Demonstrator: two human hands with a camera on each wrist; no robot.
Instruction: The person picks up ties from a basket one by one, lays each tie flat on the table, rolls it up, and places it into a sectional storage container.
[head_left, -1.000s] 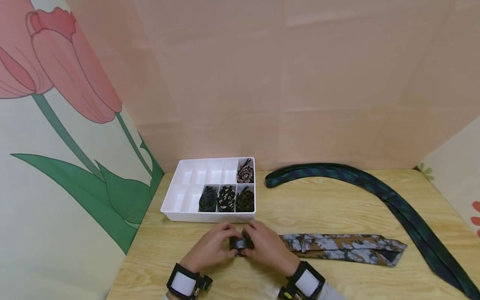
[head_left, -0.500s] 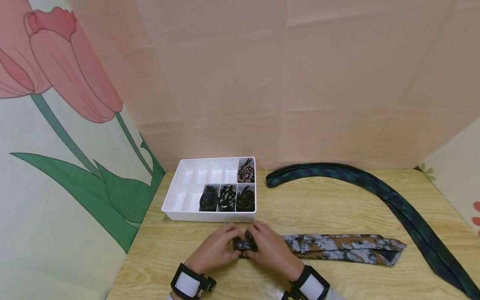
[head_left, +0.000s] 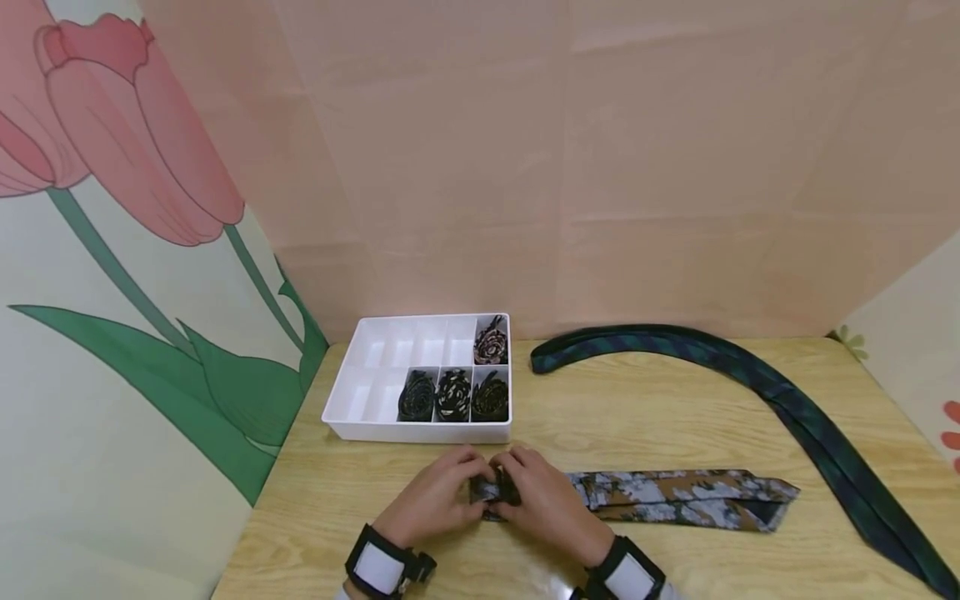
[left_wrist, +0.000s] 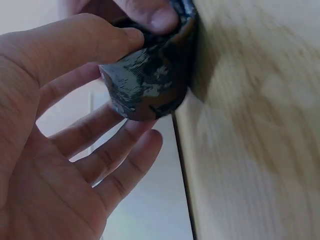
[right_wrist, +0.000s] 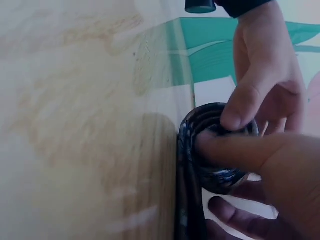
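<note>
A floral necktie (head_left: 675,498) in brown, grey-blue and dark tones lies along the table, its left part wound into a coil. My left hand (head_left: 429,502) pinches the left side of this coil, and my right hand (head_left: 551,510) holds its right side. In the left wrist view, the thumb presses on the rim of the rolled tie (left_wrist: 145,87) while the other fingers spread behind it. Seen from the right wrist, the coil (right_wrist: 224,184) stands on edge with its layers showing, and both thumbs reach into its face. The flat tail runs off to the right.
Just beyond my hands stands a white divided tray (head_left: 420,432). Several rolled ties, such as a dark coil (head_left: 416,398), fill compartments on its right side; the left ones are bare. A dark green-blue necktie (head_left: 780,400) curves across the table's right side.
Both hands have shifted slightly right with the coil, which has turned between the fingers. The tie's wide end has slid a little to the left. Tray and green tie stay put.
</note>
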